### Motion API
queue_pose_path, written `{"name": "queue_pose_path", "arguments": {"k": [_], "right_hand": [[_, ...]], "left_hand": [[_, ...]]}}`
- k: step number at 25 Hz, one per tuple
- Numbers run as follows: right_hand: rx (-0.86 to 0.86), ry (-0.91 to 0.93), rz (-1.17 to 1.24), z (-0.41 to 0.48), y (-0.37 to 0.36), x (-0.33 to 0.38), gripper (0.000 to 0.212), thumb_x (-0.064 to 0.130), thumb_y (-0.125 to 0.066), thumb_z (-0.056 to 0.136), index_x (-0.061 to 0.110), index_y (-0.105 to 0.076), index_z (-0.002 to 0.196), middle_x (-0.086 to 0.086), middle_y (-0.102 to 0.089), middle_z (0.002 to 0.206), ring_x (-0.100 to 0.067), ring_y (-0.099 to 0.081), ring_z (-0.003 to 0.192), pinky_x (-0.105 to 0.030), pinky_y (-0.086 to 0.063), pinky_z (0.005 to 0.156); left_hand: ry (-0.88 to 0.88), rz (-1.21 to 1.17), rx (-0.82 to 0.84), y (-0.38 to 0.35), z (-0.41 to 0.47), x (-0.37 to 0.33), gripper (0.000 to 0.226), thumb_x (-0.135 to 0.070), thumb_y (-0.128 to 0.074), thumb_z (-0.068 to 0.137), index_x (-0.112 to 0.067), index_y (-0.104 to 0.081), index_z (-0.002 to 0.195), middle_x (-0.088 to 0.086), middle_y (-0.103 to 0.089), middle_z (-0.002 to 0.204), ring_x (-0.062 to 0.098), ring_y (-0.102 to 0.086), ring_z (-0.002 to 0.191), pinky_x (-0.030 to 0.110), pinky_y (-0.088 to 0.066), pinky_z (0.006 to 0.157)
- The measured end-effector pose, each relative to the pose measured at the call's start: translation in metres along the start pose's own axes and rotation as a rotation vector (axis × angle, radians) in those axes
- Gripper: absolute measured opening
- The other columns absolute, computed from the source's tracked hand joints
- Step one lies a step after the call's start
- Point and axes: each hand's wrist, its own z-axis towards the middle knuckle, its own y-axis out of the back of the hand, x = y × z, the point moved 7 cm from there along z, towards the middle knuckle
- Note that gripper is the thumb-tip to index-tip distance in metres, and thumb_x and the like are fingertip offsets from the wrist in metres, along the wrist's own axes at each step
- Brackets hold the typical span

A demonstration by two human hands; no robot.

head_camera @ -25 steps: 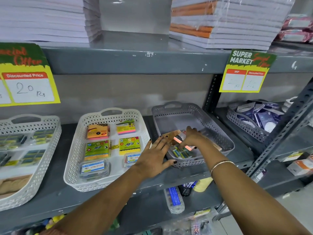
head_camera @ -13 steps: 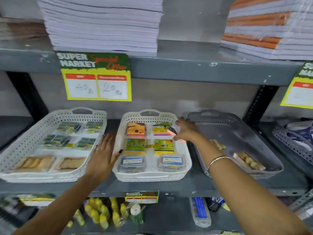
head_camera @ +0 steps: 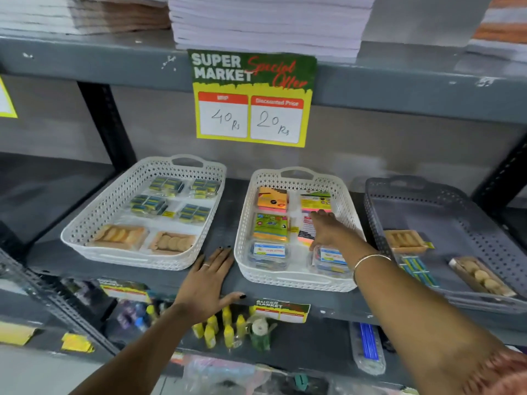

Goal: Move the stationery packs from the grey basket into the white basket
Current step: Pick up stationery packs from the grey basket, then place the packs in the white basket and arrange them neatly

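Observation:
The white basket stands mid-shelf with several colourful sticky-note packs and two clear boxes in it. My right hand reaches into its right middle, palm down, fingers and thumb around a white-and-pink note pack that lies on the basket floor. To the right, the grey basket holds a tan pack, a blue-green pack and a pack of round tan pieces. My left hand lies flat on the shelf, just left of the white basket, holding nothing.
A second white basket with small packs sits further left. A price sign hangs from the shelf above, which carries paper stacks. A dark upright post stands at the left. The lower shelf holds small yellow bottles.
My right hand carried the note pack out of the grey basket, leftwards, and down into the white basket. My left hand slid along the shelf. The view swung left.

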Motion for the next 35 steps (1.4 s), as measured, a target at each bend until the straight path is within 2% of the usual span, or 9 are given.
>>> {"name": "queue_pose_path", "arguments": {"k": [12,14,16,18,20,23,27,31,35], "right_hand": [[0.032,0.051,0.123,-0.004,0.003,-0.001,0.100,0.024,-0.079,0.076,0.014,-0.015,0.152,-0.013,-0.022,0.156,-0.032,-0.019,0.144,-0.042,-0.026,0.117],[-0.058,0.051,0.218,-0.008,0.017,-0.006,0.092,0.028,-0.075,0.079,0.013,-0.020,0.151,-0.012,-0.024,0.157,-0.031,-0.021,0.145,-0.041,-0.028,0.116],[-0.252,0.034,0.306,-0.014,0.044,-0.020,0.075,0.028,-0.069,0.085,0.012,-0.031,0.147,-0.011,-0.032,0.154,-0.029,-0.030,0.142,-0.039,-0.033,0.115],[-0.465,-0.005,0.340,-0.025,0.072,-0.044,0.053,0.022,-0.063,0.089,0.010,-0.046,0.137,-0.014,-0.046,0.143,-0.030,-0.044,0.131,-0.039,-0.041,0.108],[-0.603,-0.091,0.329,-0.040,0.090,-0.078,0.038,0.015,-0.058,0.090,0.007,-0.054,0.127,-0.019,-0.055,0.131,-0.034,-0.052,0.120,-0.039,-0.048,0.098],[-0.637,-0.258,0.335,-0.056,0.089,-0.133,0.032,0.009,-0.049,0.091,0.006,-0.060,0.121,-0.021,-0.060,0.126,-0.036,-0.057,0.117,-0.041,-0.051,0.096],[-0.433,-0.304,0.260,-0.059,0.052,-0.177,0.036,0.007,-0.044,0.091,0.013,-0.060,0.123,-0.016,-0.058,0.133,-0.030,-0.055,0.123,-0.039,-0.048,0.103],[-0.220,-0.197,0.134,-0.056,0.017,-0.192,0.046,0.020,-0.063,0.087,0.014,-0.053,0.131,-0.012,-0.053,0.136,-0.031,-0.046,0.128,-0.039,-0.043,0.107],[-0.177,-0.144,0.106,-0.054,0.006,-0.199,0.054,0.018,-0.070,0.082,0.014,-0.049,0.132,-0.011,-0.047,0.137,-0.030,-0.042,0.129,-0.039,-0.042,0.106]], "left_hand": [[-0.001,-0.120,-0.040,0.002,-0.003,0.001,0.099,-0.084,-0.016,0.071,-0.019,-0.021,0.145,0.001,-0.025,0.155,0.019,-0.019,0.144,0.043,-0.015,0.118],[0.060,-0.379,-0.134,0.012,-0.006,0.004,0.077,-0.066,-0.039,0.083,-0.018,-0.028,0.142,0.005,-0.039,0.148,0.023,-0.035,0.137,0.041,-0.027,0.113],[0.189,-0.690,-0.323,0.029,-0.006,0.011,0.054,-0.032,-0.055,0.090,-0.015,-0.036,0.138,0.009,-0.047,0.141,0.027,-0.045,0.130,0.040,-0.036,0.108],[0.205,-0.724,-0.487,0.056,0.004,-0.001,0.046,-0.014,-0.055,0.089,-0.013,-0.041,0.133,0.010,-0.048,0.140,0.028,-0.045,0.128,0.040,-0.037,0.106],[0.067,-0.626,-0.558,0.087,0.028,-0.041,0.042,-0.017,-0.055,0.089,-0.013,-0.044,0.129,0.009,-0.045,0.141,0.025,-0.043,0.130,0.037,-0.035,0.106],[-0.205,-0.468,-0.425,0.107,0.068,-0.132,0.057,-0.040,-0.053,0.087,-0.016,-0.037,0.136,0.008,-0.035,0.149,0.022,-0.032,0.136,0.038,-0.028,0.110],[-0.465,-0.176,-0.083,0.070,0.105,-0.234,0.074,-0.055,-0.045,0.087,-0.019,-0.016,0.145,0.003,-0.012,0.159,0.017,-0.004,0.146,0.041,-0.005,0.118],[-0.563,-0.072,0.079,0.040,0.123,-0.272,0.076,-0.056,-0.044,0.087,-0.021,-0.011,0.147,0.003,-0.009,0.159,0.018,-0.001,0.146,0.043,-0.002,0.118],[-0.559,-0.062,0.112,0.027,0.128,-0.276,0.072,-0.056,-0.041,0.088,-0.026,-0.012,0.146,0.002,-0.007,0.159,0.018,-0.002,0.146,0.042,-0.001,0.117]]}}
